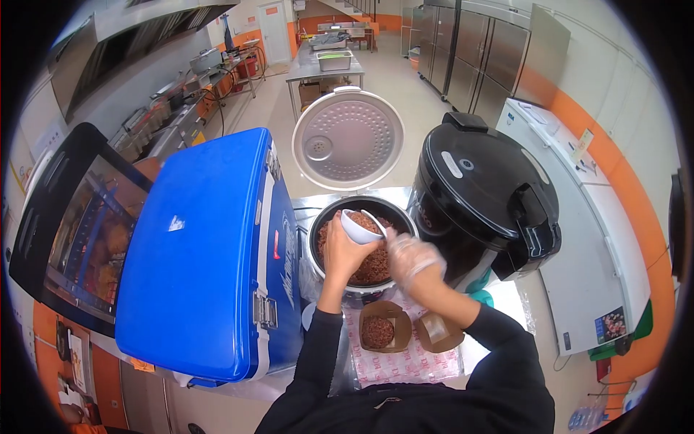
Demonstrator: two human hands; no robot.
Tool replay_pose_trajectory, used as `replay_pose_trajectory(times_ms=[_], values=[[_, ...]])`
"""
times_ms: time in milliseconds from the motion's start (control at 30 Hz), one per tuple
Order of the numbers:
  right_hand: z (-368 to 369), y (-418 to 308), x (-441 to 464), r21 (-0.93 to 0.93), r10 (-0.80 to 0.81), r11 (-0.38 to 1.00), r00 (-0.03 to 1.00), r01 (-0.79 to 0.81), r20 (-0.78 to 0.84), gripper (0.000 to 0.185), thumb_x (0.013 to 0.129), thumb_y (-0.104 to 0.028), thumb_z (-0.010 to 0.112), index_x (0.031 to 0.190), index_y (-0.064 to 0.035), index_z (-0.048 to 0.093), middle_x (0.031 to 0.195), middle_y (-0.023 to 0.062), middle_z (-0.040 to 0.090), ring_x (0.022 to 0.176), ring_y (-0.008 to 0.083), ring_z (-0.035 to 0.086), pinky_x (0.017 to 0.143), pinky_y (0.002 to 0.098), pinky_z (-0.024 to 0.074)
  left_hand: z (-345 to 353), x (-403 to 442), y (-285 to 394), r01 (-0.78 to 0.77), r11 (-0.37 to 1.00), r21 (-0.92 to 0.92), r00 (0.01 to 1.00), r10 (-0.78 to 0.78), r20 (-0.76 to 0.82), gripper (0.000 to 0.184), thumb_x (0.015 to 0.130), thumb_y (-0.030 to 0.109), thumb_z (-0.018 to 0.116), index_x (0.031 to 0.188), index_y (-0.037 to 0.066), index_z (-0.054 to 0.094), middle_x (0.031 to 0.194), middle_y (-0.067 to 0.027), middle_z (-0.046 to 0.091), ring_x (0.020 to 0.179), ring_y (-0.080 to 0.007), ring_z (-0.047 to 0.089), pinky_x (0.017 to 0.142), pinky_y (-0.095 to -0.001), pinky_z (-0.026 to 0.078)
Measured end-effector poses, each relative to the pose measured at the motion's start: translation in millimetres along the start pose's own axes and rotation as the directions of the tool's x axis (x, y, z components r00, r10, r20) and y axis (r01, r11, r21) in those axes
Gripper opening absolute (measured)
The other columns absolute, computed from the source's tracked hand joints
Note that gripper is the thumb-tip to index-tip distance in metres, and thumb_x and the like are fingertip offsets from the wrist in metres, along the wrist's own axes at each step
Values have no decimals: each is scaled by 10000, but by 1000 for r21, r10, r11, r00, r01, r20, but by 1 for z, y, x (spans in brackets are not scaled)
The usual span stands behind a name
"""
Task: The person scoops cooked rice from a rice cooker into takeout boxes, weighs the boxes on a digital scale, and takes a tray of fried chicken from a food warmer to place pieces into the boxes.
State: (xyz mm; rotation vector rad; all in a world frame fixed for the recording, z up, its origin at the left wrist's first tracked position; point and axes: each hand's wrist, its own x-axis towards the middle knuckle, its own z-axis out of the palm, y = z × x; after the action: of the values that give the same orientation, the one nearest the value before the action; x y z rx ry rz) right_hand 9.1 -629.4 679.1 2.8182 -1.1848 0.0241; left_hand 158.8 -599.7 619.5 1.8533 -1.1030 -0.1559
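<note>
An open cooker point(312, 249) holds reddish-brown cooked rice point(372, 266). Over it, my left hand point(345, 249) is wrapped round a small white bowl point(359, 228), which is tilted and has rice in it. My right hand point(413, 257), in a clear plastic glove and blurred, is closed at the bowl's right edge; what it grips is hidden. Below the cooker, a brown paper box point(402, 327) contains a round mound of rice point(378, 332). Beside it stands another brown box point(450, 336), partly under my right forearm, with something pale inside.
The cooker's round lid point(348, 141) stands raised behind it. A blue cooler box point(191, 253) is at the left, and a closed black cooker point(481, 188) at the right. Printed paper point(405, 367) lies under the boxes. A white chest freezer point(578, 253) stands further right.
</note>
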Motion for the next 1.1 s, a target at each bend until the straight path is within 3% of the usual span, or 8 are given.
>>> replay_pose_trajectory(times_ms=[200,300,467,633,733,800,900,1100], values=[[-13,3,-2,-14,-57,998,995,56,-87,451,875,-131,484,1314,-30,464,903,106,651,815,230,662,675,359,540,2,0,-7,4,1000,11,999,-4,46,1051,525,305,841,1342,-95,315,1213,-238,476,1128,-387,506,942,-420,435],[-32,13,4,236,193,963,948,-133,-253,390,911,-205,489,1240,1,531,818,162,646,714,302,644,648,373,521,-1,-4,-5,1,1000,-12,1000,0,26,1083,516,291,842,1361,-88,281,1252,-263,447,1171,-381,482,966,-406,424],[4,25,17,640,47,765,998,-69,52,324,993,-343,398,1207,-215,605,1041,165,650,904,317,636,800,361,487,-3,0,-1,-11,999,-41,993,16,114,1208,516,260,838,1412,-121,122,1307,-284,392,1211,-409,438,998,-409,398],[21,31,27,663,-141,741,990,109,-4,366,992,-376,401,1216,-167,601,1045,152,662,914,263,648,814,335,480,11,-4,-22,-46,993,-109,999,46,1,1184,502,247,850,1401,-73,148,1299,-304,382,1224,-395,428,1018,-408,374],[20,54,39,848,-217,491,971,198,-101,344,981,-338,430,1185,-133,617,1010,127,676,877,245,652,781,325,483,2,-4,-22,-83,964,-251,996,83,-13,1190,503,230,856,1401,-41,123,1289,-299,386,1216,-380,432,1023,-409,361],[14,63,46,663,-55,734,986,149,-160,420,976,-412,378,1066,-102,647,962,178,664,910,345,632,802,409,488,-14,-4,-14,-60,943,-328,995,82,52,1194,508,218,858,1399,-33,105,1285,-292,387,1212,-375,432,1029,-412,351],[-10,63,55,393,4,919,999,-22,45,419,951,-399,417,933,-78,686,909,188,670,867,369,645,773,441,503,-21,-2,-21,-101,983,-153,992,111,59,1146,510,177,863,1378,-18,140,1241,-256,413,1180,-363,448,1013,-420,363],[28,48,94,-58,-118,991,990,123,83,272,869,-277,539,824,-68,708,805,148,692,770,279,683,670,392,530,-29,-12,-20,-16,939,-344,999,29,33,1137,514,244,877,1378,-20,187,1221,-251,438,1180,-386,446,1018,-428,352]])
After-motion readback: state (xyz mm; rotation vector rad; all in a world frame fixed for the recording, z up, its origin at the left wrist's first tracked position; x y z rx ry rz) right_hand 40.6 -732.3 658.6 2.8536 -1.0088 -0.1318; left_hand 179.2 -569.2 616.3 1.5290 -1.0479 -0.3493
